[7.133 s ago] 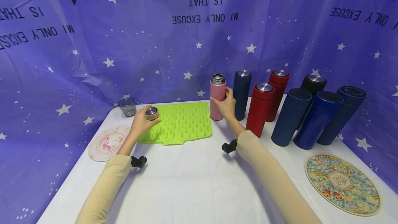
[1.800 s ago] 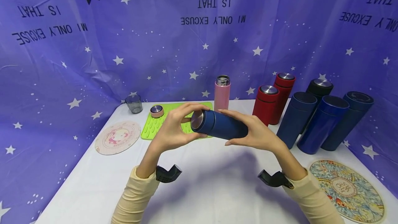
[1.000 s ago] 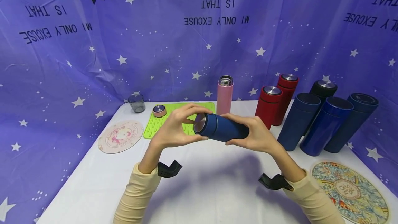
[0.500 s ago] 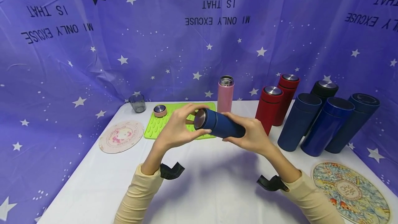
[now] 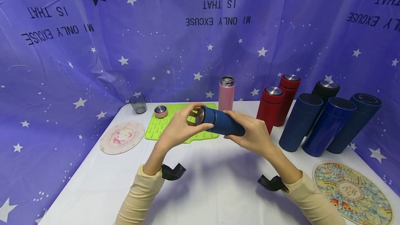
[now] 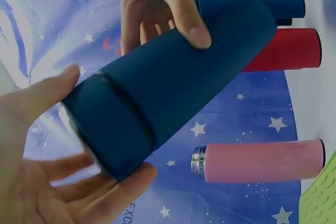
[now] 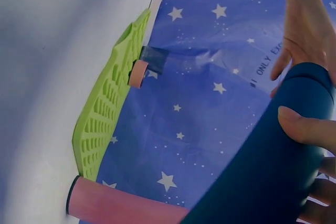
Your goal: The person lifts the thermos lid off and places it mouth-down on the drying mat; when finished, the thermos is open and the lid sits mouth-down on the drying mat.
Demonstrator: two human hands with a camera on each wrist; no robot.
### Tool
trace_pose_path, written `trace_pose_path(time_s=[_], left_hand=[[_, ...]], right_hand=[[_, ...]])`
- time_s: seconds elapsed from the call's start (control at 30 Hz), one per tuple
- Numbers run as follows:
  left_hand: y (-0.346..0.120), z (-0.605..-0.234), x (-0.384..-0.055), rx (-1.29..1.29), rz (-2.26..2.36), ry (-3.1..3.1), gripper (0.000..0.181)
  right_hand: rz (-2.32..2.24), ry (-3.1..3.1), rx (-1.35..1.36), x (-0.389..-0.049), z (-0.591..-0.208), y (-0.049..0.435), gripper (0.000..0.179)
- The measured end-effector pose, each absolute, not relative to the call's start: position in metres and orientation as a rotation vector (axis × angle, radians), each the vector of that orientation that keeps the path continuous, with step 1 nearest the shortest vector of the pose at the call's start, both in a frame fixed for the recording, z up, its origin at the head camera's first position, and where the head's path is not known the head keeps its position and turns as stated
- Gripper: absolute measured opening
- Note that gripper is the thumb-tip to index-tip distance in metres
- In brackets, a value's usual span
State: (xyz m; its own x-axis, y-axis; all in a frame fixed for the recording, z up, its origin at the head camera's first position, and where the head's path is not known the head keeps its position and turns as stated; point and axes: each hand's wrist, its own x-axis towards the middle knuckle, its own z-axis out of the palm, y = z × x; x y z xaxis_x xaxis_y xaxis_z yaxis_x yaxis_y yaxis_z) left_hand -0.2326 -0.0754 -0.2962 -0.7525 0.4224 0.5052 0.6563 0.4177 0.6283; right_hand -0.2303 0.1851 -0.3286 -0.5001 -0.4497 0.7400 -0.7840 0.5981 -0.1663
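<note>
The navy thermos (image 5: 227, 123) has risen, partly blocking the green mat (image 5: 156, 126). I see left hand (image 5: 178, 127) and right hand (image 5: 252, 133) gripping it.

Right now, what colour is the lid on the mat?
The lid is pink, its top silver: clearest in the head view.

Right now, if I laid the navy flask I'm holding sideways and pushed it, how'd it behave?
The navy flask would probably roll, being a straight cylinder. It looks stiff, with no dent under the left hand or right hand. Its matte finish may resist slipping.
</note>
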Motion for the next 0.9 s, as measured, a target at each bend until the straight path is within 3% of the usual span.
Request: trace_pose_path(time_s=[0.2, 0.43, 0.6, 0.9], left_hand=[[-0.082, -0.2966, -0.2404, -1.261, -1.198, -2.275, 0.072], [-0.0852, -0.2958, -0.2427, -1.397, -1.217, -2.188, 0.068], [-0.0842, -0.2973, -0.2436, -1.343, -1.284, -2.163, 0.066], [-0.0791, -0.2974, -0.2377, -1.006, -1.391, -2.315, 0.059]], right_hand=[[0.731, -2.234, 0.991, -0.2278, -0.3235, 0.19, 0.081], [0.764, -2.272, 1.017, -0.2275, -0.3199, 0.1925, 0.08], [0.684, -2.236, 1.005, -0.2272, -0.3209, 0.1901, 0.08], [0.453, -2.152, 0.957, -0.2251, -0.3228, 0.1866, 0.081]])
